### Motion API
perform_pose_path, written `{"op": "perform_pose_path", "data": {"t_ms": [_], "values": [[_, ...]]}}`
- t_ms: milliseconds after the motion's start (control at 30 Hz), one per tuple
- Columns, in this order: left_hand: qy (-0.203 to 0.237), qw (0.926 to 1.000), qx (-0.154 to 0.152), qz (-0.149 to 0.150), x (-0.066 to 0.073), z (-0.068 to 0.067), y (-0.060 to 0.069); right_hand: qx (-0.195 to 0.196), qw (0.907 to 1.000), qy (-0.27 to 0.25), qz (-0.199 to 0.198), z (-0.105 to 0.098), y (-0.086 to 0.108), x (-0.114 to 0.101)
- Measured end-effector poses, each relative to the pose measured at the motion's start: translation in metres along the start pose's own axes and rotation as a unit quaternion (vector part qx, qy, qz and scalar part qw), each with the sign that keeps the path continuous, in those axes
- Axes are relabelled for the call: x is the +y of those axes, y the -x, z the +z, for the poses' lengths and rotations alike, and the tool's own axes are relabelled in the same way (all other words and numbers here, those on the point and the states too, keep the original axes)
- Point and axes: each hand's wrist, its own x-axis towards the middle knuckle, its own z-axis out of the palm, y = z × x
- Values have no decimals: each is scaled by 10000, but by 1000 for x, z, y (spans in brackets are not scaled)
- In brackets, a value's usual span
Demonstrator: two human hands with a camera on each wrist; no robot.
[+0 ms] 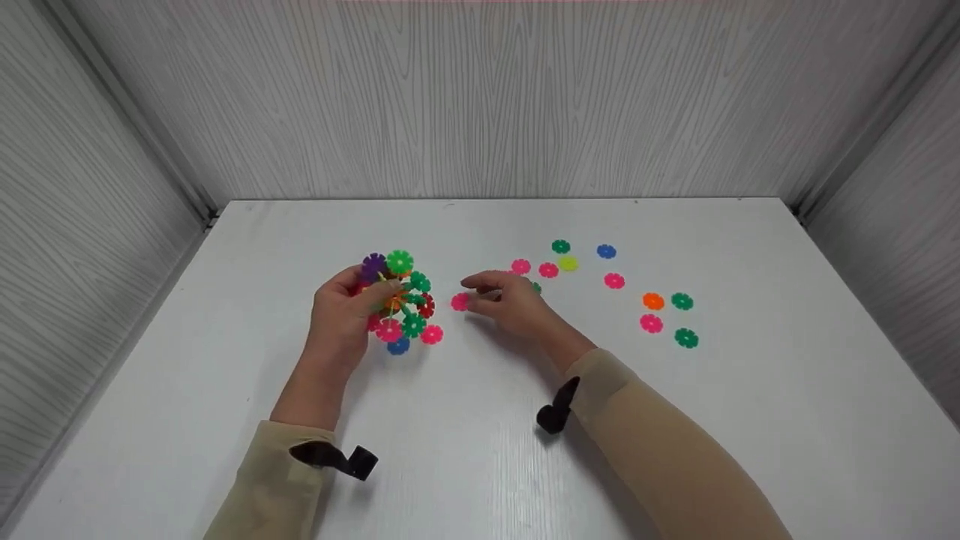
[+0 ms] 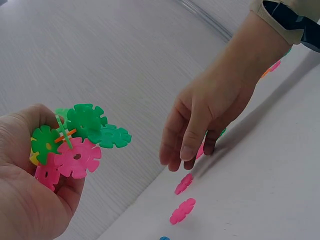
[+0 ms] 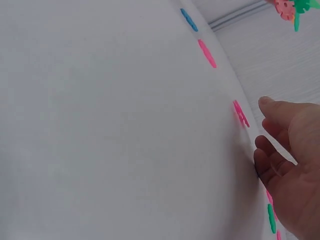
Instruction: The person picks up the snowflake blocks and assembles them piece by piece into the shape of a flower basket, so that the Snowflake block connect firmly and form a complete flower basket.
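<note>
My left hand [image 1: 341,315] grips a cluster of interlocked plastic snowflake discs [image 1: 400,262], in green, pink, purple, orange and red. In the left wrist view, the thumb lies across the cluster [image 2: 78,156], and part of it is hidden in the palm. To the right, my right hand [image 1: 514,301] hovers over the table with fingers loosely bent and nothing between them. Just by its fingertips lies a pink disc [image 1: 460,301]. Another pink disc [image 1: 431,334] and a blue disc [image 1: 398,346] lie on the table below the cluster.
Several loose discs are spread over the right side of the white table [image 1: 450,465], among them a yellow one [image 1: 568,263], a blue one [image 1: 606,251] and an orange one [image 1: 653,301]. Grey wood-grain panels [image 1: 480,97] stand at the back and both sides.
</note>
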Motion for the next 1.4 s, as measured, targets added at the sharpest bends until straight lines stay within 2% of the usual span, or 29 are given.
{"op": "perform_pose_path", "data": {"t_ms": [200, 433, 633, 867, 1000, 1100, 1267, 1400], "values": [[-29, 10000, 38, -3, -1, 3, -1, 63, 9999, 109, 12, 11, -10, -3], [-45, 10000, -20, -54, -2, 6, 0, -37, 9991, 413, -48, 15, -7, 4], [-72, 9997, -218, -77, -7, 14, 3, -234, 9980, 586, -38, 7, 13, 9], [-16, 9980, -592, -202, -15, 32, 10, -392, 9975, 561, -172, -6, 46, 17], [61, 9966, -759, -324, -22, 45, 15, -288, 9993, 10, -249, -16, 66, 23], [38, 9960, -797, -400, -29, 55, 21, -139, 9971, -690, -293, -24, 80, 27], [-220, 9963, -788, -255, -41, 69, 27, -51, 9821, -1792, -576, -32, 93, 26], [-556, 9958, -710, -151, -45, 73, 30, 35, 9723, -2244, -648, -33, 95, 25]]}}
